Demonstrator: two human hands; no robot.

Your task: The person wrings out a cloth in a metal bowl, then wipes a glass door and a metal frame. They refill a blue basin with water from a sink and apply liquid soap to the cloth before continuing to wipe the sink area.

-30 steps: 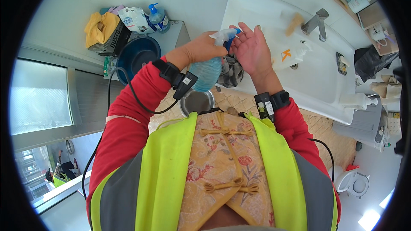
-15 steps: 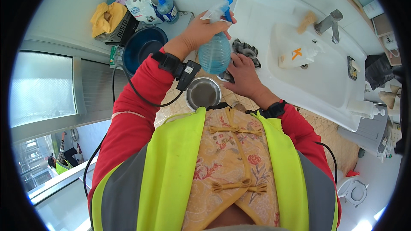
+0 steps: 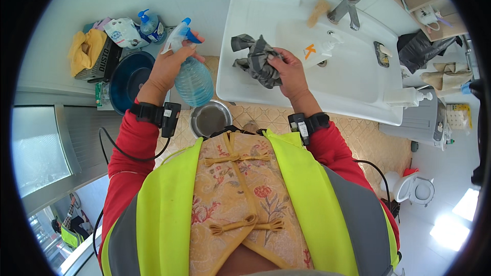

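Note:
My left hand (image 3: 166, 69) is closed around the neck of a clear spray bottle (image 3: 195, 84) with blue liquid and a white and blue trigger head, held tilted beside the sink. Fingers of my right hand (image 3: 292, 74) pinch a crumpled grey patterned cloth (image 3: 257, 61) over the left end of the white sink (image 3: 353, 110). Just beyond that hand, a white pump bottle (image 3: 319, 53) with an orange mark leans in the basin. Below the spray bottle, a steel bowl (image 3: 229, 117) holds murky liquid.
A tan brush or sponge (image 3: 318, 13) lies by the grey faucet (image 3: 345, 9). A soap dish (image 3: 381, 53) and another pump bottle (image 3: 407, 97) sit on the sink's right side. At left are a dark blue basin (image 3: 115, 87), a crate (image 3: 105, 61) with a yellow cloth (image 3: 88, 48), and a blue soap bottle (image 3: 151, 26).
My right hand has lifted the cloth up from the sink's left edge, away from the spray bottle. My hands are farther apart, and the view has shifted right.

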